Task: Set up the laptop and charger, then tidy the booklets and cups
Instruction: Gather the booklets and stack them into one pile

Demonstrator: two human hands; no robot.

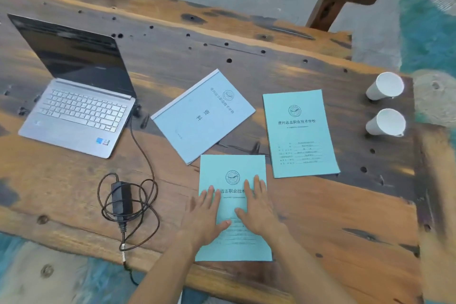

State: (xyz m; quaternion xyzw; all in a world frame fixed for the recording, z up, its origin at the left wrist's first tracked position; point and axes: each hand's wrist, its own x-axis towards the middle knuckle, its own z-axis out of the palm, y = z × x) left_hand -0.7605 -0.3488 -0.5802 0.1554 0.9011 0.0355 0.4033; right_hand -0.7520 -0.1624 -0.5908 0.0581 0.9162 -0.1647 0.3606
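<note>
- Laptop [74, 106] stands open on the wooden table [320, 205], screen dark, the charger [121, 201] and its looped cable just in front of it.
- Right of the laptop lie a blue booklet [202, 116] and two green ones.
- Left hand [206, 215] and right hand [259, 207] lie flat, fingers spread, on the nearest green booklet [234, 242], gripping nothing.
- Far green booklet [299, 133] lies beyond.
- Two white cups [385, 103] lie tipped, well right of the laptop.

Soft, even daylight, faint shadows; wide-angle bending and blur toward the edges.
</note>
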